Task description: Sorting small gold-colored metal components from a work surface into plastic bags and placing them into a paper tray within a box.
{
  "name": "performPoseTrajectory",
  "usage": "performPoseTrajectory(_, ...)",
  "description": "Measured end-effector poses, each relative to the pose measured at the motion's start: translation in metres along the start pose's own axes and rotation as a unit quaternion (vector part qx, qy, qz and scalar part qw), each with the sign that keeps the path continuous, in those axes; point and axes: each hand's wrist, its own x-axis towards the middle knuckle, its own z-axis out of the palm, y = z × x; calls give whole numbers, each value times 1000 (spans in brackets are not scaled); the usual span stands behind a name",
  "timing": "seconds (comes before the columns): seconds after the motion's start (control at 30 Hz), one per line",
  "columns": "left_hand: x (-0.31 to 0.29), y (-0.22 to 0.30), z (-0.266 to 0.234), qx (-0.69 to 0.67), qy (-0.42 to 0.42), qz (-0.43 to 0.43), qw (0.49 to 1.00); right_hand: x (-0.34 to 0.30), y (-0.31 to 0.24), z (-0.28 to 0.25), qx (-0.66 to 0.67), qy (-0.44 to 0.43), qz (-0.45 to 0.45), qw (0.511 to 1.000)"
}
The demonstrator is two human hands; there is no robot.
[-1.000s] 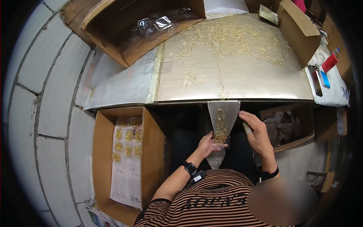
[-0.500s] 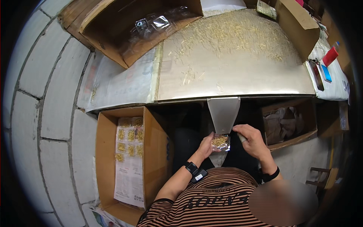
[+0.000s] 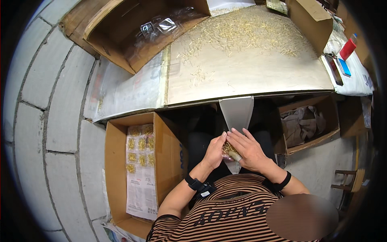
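Case (image 3: 226, 156) between hands (image 3: 215, 153) (image 3: 252, 152), lettered shirt (image 3: 225, 207)

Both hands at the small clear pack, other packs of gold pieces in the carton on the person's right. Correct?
Wrong side: the head view shows the other packs in the carton on the person's left. The rest holds.

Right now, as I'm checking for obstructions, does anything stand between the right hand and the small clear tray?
Nothing visible except the pale thumb cover: the right hand lies partly over the small clear tray. The left hand holds the tray's left side; the grey chute is beyond both hands.
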Motion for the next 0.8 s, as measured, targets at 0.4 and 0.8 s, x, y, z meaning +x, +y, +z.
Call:
performPoseTrajectory(0.4,-8,11,16,-39,60,50,996,4,3,-27,29,95,2,995)
performPoseTrajectory(0.8,-12,11,10,-18,50,73,996,-1,4,-15,24,-53,81,995)
